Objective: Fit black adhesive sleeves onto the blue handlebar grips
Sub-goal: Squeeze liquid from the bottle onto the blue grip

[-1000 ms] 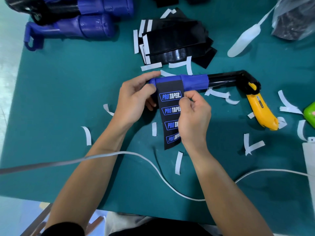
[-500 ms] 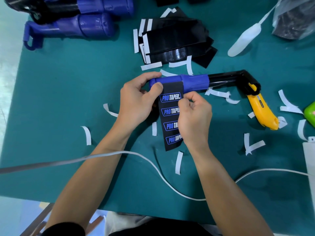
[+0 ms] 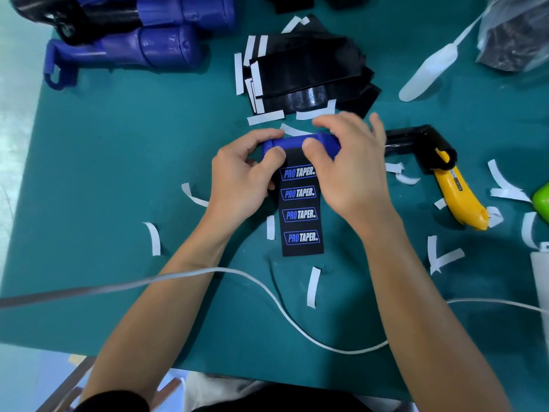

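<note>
A blue handlebar grip (image 3: 292, 142) on a black bent bar (image 3: 421, 141) lies across the middle of the green mat. A black sleeve (image 3: 300, 215) printed PRO TAPER several times hangs from the grip toward me, its top edge stuck on the grip. My left hand (image 3: 243, 176) grips the grip's left end, thumb pressing the sleeve's top left corner. My right hand (image 3: 347, 168) curls over the grip's right part, thumb pressing the sleeve's top right corner. A pile of black sleeves (image 3: 309, 72) with white backing strips lies behind.
More blue grips (image 3: 142, 49) lie at the far left. A yellow utility knife (image 3: 460, 197) lies right of the bar. White backing strips (image 3: 442, 258) are scattered around. A white cable (image 3: 282, 307) crosses the near side. A white plastic tool (image 3: 427, 72) and a bag (image 3: 517, 34) lie far right.
My right hand has let go of the sleeve's right edge and moved up onto the grip, over its right part. My left hand stays on the left end.
</note>
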`<action>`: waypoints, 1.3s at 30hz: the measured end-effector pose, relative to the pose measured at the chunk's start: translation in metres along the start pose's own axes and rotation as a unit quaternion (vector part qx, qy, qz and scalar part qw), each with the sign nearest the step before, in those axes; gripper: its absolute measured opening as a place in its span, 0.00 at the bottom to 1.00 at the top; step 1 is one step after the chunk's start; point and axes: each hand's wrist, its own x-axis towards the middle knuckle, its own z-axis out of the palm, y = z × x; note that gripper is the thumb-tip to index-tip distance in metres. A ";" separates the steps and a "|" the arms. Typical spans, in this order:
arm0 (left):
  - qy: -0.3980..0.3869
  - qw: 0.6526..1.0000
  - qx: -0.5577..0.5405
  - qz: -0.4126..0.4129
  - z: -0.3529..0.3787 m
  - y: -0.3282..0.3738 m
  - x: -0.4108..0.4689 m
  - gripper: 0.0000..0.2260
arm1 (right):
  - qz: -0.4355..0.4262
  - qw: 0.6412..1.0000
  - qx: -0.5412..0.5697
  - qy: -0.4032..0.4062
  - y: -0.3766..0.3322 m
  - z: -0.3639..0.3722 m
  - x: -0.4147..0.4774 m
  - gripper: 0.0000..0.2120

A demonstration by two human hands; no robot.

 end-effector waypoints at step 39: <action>0.069 0.989 0.111 0.071 0.015 -0.003 -0.004 0.06 | -0.004 0.998 0.062 -0.008 0.018 0.001 0.000 0.14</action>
